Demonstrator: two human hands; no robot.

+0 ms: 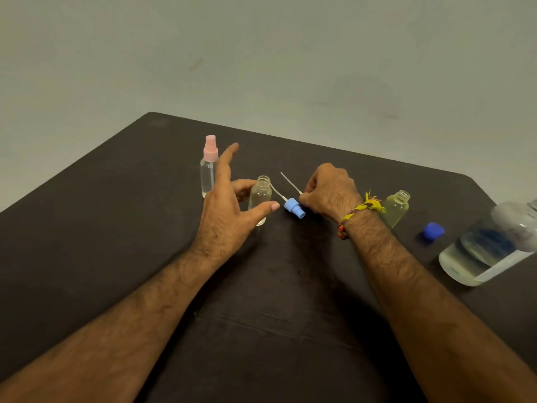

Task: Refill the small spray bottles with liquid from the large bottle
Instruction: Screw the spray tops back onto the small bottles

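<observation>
An uncapped small clear bottle (pixel 260 199) stands at the table's middle. My left hand (pixel 226 207) is spread around it, thumb in front and fingers behind; I cannot tell whether they touch it. A blue spray head (pixel 295 208) with its white tube lies on the table just right of that bottle. My right hand (pixel 331 190) is curled and pinches a second spray head, of which only the thin white dip tube (pixel 290 183) shows. A second uncapped small bottle (pixel 396 207) stands behind my right wrist. The large bottle (pixel 488 251), part full of clear liquid, stands uncapped at the far right.
A small bottle with a pink spray head (pixel 209 170) stands behind my left hand. A blue cap (pixel 433 230) lies between the second small bottle and the large bottle. The dark table (pixel 116 242) ends at a pale wall behind.
</observation>
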